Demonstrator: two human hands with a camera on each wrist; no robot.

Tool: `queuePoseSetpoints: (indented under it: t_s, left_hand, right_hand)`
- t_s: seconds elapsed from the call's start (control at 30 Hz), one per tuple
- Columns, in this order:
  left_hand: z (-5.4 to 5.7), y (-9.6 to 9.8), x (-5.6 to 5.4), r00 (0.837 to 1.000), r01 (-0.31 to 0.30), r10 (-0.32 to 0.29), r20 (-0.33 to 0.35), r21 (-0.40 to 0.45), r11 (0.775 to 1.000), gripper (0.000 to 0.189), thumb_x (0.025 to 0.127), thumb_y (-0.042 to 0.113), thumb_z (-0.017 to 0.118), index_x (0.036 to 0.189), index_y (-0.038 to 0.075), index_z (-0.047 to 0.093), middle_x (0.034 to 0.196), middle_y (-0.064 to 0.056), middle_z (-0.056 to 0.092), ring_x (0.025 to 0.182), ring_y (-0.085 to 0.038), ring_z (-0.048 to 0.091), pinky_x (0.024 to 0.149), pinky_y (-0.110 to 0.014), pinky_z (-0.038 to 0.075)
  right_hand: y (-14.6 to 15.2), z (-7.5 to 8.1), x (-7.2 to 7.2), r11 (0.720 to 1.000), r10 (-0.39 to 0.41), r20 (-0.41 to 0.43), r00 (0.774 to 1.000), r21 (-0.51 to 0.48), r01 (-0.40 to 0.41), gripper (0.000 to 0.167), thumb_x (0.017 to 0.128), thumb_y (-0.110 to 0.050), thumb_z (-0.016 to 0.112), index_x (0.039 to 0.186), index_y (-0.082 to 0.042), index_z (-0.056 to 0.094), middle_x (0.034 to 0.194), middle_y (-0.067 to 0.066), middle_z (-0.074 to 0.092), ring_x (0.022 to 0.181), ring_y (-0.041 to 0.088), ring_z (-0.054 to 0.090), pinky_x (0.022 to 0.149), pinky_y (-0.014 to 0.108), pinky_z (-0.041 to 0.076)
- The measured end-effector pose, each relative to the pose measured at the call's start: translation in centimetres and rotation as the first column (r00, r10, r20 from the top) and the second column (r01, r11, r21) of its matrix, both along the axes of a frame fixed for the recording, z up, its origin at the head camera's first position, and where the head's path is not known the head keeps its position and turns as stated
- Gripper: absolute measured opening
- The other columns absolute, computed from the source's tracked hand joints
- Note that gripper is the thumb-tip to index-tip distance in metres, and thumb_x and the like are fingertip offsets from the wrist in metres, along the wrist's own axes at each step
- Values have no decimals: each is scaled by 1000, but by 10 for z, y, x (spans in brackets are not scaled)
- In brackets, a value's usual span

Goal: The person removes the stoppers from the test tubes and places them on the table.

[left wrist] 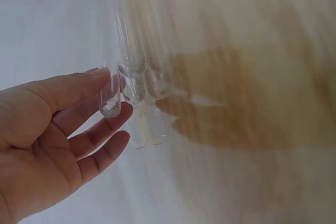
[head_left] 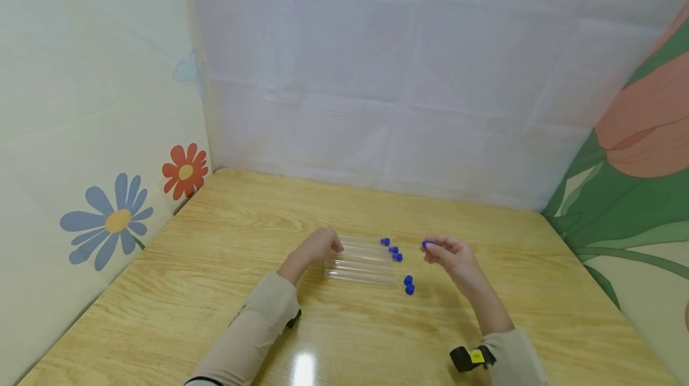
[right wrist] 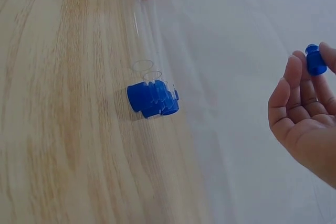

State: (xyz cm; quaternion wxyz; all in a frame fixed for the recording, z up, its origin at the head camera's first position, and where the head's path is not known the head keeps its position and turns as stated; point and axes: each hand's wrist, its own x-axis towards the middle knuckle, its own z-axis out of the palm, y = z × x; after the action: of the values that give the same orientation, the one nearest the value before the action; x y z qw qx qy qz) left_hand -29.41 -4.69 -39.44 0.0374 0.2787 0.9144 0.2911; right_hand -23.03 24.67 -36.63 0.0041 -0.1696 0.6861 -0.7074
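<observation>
My left hand (head_left: 321, 245) pinches the rounded end of a clear test tube (left wrist: 110, 106) between thumb and fingers. Beside it, several more clear test tubes (head_left: 360, 278) lie side by side on the table, rounded ends to the left and open ends to the right. My right hand (head_left: 451, 257) holds a small blue stopper (right wrist: 316, 61) between thumb and fingertips, off to the right of the tubes. Other blue stoppers (head_left: 409, 288) lie near the tubes' right ends. Whether the upper ones (head_left: 394, 249) sit in tubes, I cannot tell.
The wooden table (head_left: 188, 296) meets a white cloth backdrop (head_left: 344, 105) behind. A flower-printed panel (head_left: 107, 134) rises on the left and another printed panel (head_left: 635, 194) on the right. Black straps (head_left: 468, 359) are on the wrists.
</observation>
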Motion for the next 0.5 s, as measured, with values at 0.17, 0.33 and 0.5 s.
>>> queuePoseSetpoints:
  t_s: [0.17, 0.33, 0.5]
  left_hand:
    - [-1, 1, -1, 999, 1, -3, -37, -52, 999, 5, 77, 1, 67, 81, 1, 70, 79, -7, 66, 76, -21, 61, 68, -26, 50]
    - [-2, 3, -1, 999, -28, 26, -31, -96, 995, 6, 75, 2, 68, 79, 6, 71, 77, -2, 65, 74, -18, 60, 66, -26, 50]
    - [-1, 5, -1, 999, -35, 33, -16, -121, 992, 8, 75, 3, 69, 81, 8, 70, 80, -2, 66, 77, -19, 60, 68, -27, 50]
  right_hand:
    - [-1, 1, 0, 1000, -14, 6, 1000, 24, 14, 12, 88, -5, 54, 89, -13, 64, 84, 2, 65, 72, 10, 60, 70, 24, 50]
    - [-1, 2, 0, 999, -19, 7, 1000, 31, 18, 11, 89, -6, 54, 90, -11, 64, 84, 3, 65, 73, 11, 60, 69, 23, 50]
    - [-2, 3, 0, 998, -37, 16, 999, 49, 37, 10, 89, -6, 54, 90, -10, 63, 84, 1, 65, 73, 11, 60, 70, 24, 50]
